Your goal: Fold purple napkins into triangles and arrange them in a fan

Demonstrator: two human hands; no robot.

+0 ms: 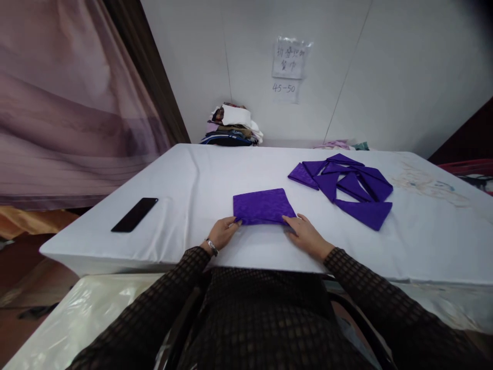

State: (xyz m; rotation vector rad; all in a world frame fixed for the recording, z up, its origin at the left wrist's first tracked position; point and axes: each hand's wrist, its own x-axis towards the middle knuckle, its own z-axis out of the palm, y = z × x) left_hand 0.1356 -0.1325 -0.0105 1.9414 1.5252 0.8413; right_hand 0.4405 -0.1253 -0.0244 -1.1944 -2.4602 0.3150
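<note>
A purple cloth napkin [262, 206], folded into a four-sided shape, lies on the white-covered table in front of me. My left hand [222, 232] pinches its near left corner between thumb and fingers. At the near right corner, my right hand [306, 235] grips the fabric the same way, thumb on top. The fingers beneath the cloth are partly hidden. To the right and farther back, several folded purple napkins [362, 213] lie in a loose, overlapping ring, most of them triangular.
A black phone [134, 215] lies on the left of the table [215, 169]. Behind the table's far edge is a pile of folded clothes [233, 126]. Handwritten paper signs [289, 59] hang on the wall. A pinkish curtain [69, 103] hangs at left.
</note>
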